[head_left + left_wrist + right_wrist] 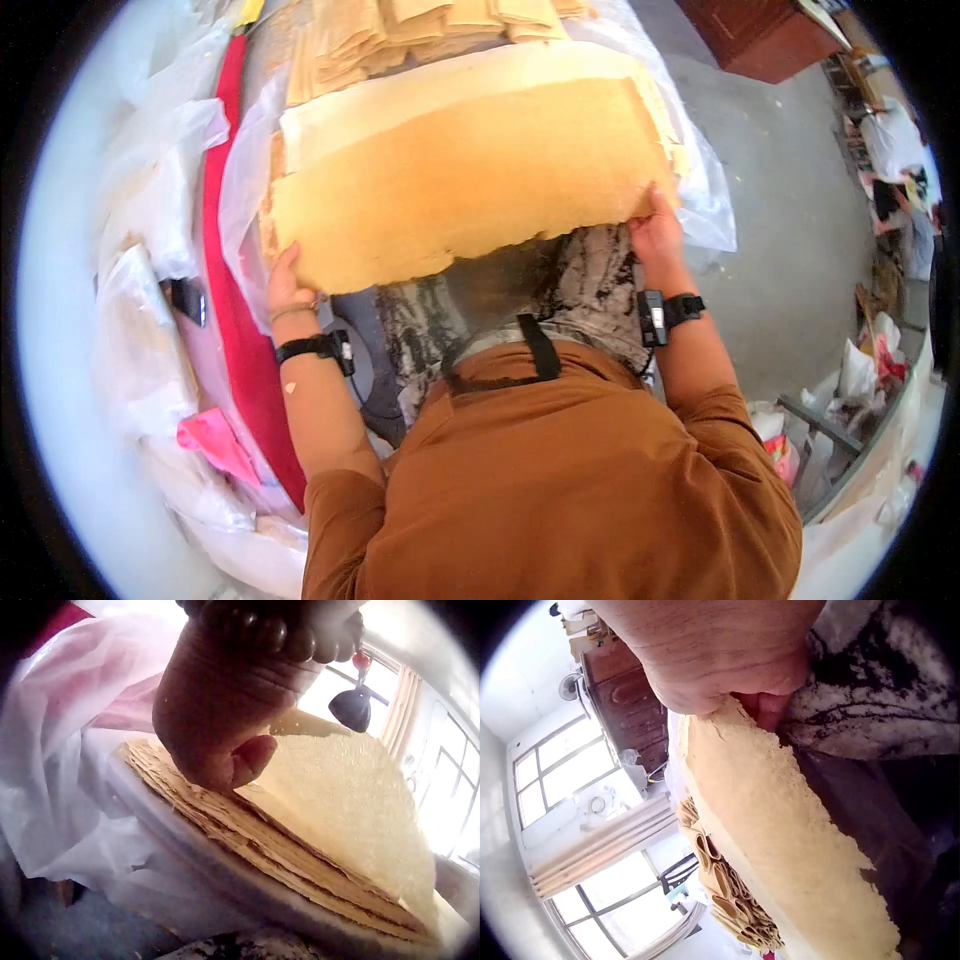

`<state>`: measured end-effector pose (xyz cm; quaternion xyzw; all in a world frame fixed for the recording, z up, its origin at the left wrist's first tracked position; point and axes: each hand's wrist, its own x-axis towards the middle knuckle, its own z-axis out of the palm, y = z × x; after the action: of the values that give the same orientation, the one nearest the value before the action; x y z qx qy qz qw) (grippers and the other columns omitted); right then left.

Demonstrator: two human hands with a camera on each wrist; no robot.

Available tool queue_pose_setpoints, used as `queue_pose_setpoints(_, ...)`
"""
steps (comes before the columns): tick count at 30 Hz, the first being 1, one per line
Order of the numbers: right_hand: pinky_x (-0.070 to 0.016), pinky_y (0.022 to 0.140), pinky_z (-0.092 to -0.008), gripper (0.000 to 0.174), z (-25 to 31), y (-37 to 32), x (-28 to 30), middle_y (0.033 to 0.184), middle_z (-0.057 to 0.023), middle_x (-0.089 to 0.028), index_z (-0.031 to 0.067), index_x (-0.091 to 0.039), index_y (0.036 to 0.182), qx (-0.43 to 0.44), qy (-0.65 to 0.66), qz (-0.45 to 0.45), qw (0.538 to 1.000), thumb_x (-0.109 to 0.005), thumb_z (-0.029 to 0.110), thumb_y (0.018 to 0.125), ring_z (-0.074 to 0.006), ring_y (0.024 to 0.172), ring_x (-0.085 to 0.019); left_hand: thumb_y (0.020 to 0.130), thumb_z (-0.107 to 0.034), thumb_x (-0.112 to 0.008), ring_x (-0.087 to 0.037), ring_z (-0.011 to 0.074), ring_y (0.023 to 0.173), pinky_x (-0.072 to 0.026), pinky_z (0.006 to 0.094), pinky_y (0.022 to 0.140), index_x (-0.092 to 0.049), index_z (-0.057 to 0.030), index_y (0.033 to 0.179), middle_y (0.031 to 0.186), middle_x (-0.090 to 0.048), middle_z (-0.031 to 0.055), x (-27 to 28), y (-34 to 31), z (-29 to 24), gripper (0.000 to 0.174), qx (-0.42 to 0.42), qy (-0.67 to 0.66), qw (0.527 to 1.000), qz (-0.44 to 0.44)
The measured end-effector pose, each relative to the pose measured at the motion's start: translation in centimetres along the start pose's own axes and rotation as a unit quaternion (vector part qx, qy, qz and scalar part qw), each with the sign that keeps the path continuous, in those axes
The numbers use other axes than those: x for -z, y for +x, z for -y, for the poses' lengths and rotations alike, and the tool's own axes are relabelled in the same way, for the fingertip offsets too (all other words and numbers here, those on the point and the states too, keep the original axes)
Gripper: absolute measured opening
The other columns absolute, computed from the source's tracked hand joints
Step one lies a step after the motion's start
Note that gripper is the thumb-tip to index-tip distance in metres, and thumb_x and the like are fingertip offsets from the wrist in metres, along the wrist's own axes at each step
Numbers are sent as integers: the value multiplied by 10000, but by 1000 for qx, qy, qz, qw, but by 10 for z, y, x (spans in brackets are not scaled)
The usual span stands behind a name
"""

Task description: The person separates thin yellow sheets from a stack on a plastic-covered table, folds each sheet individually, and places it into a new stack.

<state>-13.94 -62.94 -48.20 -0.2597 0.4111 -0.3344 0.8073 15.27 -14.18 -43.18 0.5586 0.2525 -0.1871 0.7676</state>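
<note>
A wide yellow-tan sheet with a ragged near edge is held by both hands in the head view. The left hand pinches its near left corner, and the right hand grips the near right corner. In the left wrist view the left hand has its fingers curled at the sheet, just above a stack of layered sheets. The right wrist view has the right hand with thumb and fingers around the corner of the sheet, whose torn edge faces the person.
Folded tan sheets lie in piles beyond the sheet. Clear plastic and a red strip run along the left. A reddish wooden cabinet stands at the back right on the grey floor; bags lie at the right.
</note>
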Motion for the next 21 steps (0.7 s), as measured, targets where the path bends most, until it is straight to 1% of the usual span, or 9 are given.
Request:
queue_pose_setpoints(2, -557, 827, -388, 371, 2, 0, 2, 1191, -66, -624, 76, -490, 1311, -1, -17, -8, 1000, -580, 220, 981, -230, 1033, -624, 889, -176, -666, -607, 333, 1127, -504, 499, 955, -529, -28, 1317, 1251, -625, 153, -7, -8, -1, 474, 13, -55, 998, 18)
queue_pose_setpoints(6, -550, 815, -373, 358, 4, -3, -5, 1167, -60, -627, 80, -502, 1290, 6, -20, -42, 999, -598, 216, 973, -231, 1002, -632, 911, -190, -650, -619, 310, 1104, -522, 456, 903, -539, -44, 1309, 1216, -642, 129, -1, -8, 0, 438, 15, -23, 999, 46)
queue_pose_setpoints(9, -547, 823, -382, 354, 5, 3, -2, 1181, -59, -622, 86, -504, 1287, -6, 0, -47, 999, -599, 214, 971, -231, 1023, -626, 901, -130, -659, -649, 287, 1029, -543, 417, 844, -571, -43, 1256, 1151, -662, 122, -7, -16, -1, 376, -34, -18, 999, 18)
queue_pose_setpoints(12, -539, 886, -379, 329, 5, 1, -6, 1217, -78, -625, 65, -511, 1288, 2, -16, -76, 997, -550, 210, 995, -241, 1072, -624, 883, -96, -679, -669, 241, 934, -552, 363, 773, -605, -26, 1176, 1071, -675, 106, -14, -16, 2, 310, -161, 57, 985, 8)
queue_pose_setpoints(15, -538, 892, -391, 343, 5, 5, -2, 1226, -76, -621, 63, -506, 1300, 2, -2, -60, 998, -535, 232, 1003, -245, 1083, -620, 874, -105, -700, -673, 223, 917, -556, 345, 784, -571, 2, 1228, 1084, -672, 116, -18, -7, 6, 391, -155, 96, 983, -21)
queue_pose_setpoints(18, -533, 885, -389, 366, 13, 6, -3, 1230, -73, -617, 60, -504, 1306, 36, -23, -77, 996, -531, 269, 1006, -241, 1093, -615, 883, -109, -687, -674, 228, 897, -557, 346, 772, -593, 11, 1182, 1056, -677, 113, -27, 4, 16, 336, -177, 73, 981, -25)
queue_pose_setpoints(21, -516, 846, -364, 397, 35, -6, -20, 1235, -56, -594, 74, -497, 1335, 97, -77, -42, 991, -544, 283, 1000, -209, 1048, -604, 884, -106, -679, -676, 227, 873, -561, 348, 744, -595, 19, 1170, 1048, -680, 118, -40, 10, 23, 323, -189, 66, 980, 0)
